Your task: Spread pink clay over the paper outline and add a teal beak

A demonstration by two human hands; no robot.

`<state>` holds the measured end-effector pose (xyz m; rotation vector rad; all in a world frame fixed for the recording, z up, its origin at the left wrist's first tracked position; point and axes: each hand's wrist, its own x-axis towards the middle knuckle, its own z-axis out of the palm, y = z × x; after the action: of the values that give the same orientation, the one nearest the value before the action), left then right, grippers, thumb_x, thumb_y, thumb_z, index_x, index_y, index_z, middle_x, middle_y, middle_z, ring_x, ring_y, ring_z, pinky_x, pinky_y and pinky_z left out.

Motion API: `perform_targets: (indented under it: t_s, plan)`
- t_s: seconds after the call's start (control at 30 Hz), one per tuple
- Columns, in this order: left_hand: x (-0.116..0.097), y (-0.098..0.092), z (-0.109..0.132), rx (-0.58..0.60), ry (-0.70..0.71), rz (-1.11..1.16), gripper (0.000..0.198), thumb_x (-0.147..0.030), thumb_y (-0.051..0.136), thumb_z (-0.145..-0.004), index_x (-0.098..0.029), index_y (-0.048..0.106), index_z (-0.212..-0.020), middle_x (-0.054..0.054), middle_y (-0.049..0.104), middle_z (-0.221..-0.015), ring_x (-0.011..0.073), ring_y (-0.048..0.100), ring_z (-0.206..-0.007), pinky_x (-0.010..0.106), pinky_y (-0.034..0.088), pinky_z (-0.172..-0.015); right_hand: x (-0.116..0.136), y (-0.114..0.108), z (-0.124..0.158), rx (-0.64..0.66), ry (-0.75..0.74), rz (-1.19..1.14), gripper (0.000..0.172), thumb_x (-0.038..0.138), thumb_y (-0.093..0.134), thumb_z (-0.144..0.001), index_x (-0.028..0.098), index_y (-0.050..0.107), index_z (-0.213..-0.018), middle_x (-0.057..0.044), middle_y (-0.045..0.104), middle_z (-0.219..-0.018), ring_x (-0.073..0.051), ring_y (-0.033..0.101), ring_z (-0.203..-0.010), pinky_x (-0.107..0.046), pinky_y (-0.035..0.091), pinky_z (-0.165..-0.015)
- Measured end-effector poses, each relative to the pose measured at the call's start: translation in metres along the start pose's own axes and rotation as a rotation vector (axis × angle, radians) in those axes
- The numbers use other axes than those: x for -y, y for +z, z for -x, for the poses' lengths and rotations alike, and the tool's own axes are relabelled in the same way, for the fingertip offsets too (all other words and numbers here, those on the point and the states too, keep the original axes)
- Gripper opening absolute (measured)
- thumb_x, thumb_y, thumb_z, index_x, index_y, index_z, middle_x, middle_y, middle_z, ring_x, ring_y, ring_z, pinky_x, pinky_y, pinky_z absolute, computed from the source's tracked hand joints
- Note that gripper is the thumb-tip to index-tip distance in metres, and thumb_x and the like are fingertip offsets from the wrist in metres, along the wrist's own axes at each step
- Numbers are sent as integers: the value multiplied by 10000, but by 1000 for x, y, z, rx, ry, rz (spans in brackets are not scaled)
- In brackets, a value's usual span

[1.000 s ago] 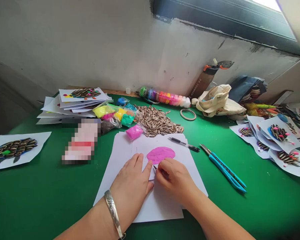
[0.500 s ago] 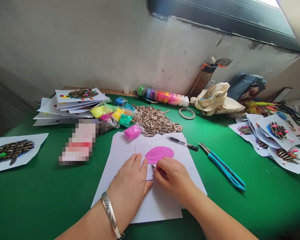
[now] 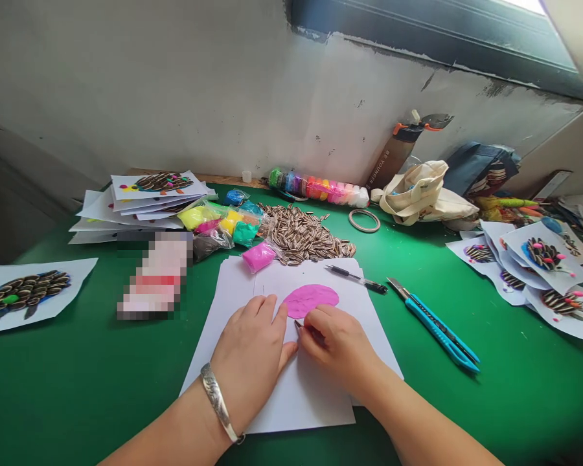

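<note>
Plainly, the pink clay [image 3: 313, 298] lies as a flat oval on the white paper [image 3: 320, 408]. Left of and nearer than the clay, the left hand [image 3: 250, 343] rests palm down on the paper, thumb spread from the fingers, nothing gripped. At the clay's near edge, the right hand [image 3: 337, 340] has thumb and fingers pinched together on a dark sliver [image 3: 297, 323], mostly hidden. Beyond the clay lie the seeds [image 3: 304, 236]; beyond it to the right, the pen [image 3: 357, 279]; farther right of it, the knife [image 3: 442, 333].
</note>
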<state>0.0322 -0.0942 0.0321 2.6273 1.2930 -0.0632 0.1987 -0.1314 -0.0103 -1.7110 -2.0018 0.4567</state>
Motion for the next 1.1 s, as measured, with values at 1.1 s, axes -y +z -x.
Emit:
perform_targets:
  t_s: [1.1]
  plan:
    - [6,28,-13,-169,188,-7,531,-372,624,-880,-136,540,-1349,147,490,-1450,343,400,-1375,543,381,-1106,-61,-38,-23,-38,143,173,213,191,497,-843,207,454,-635,20,517,-657,-132,453,-635,-257,299,-583]
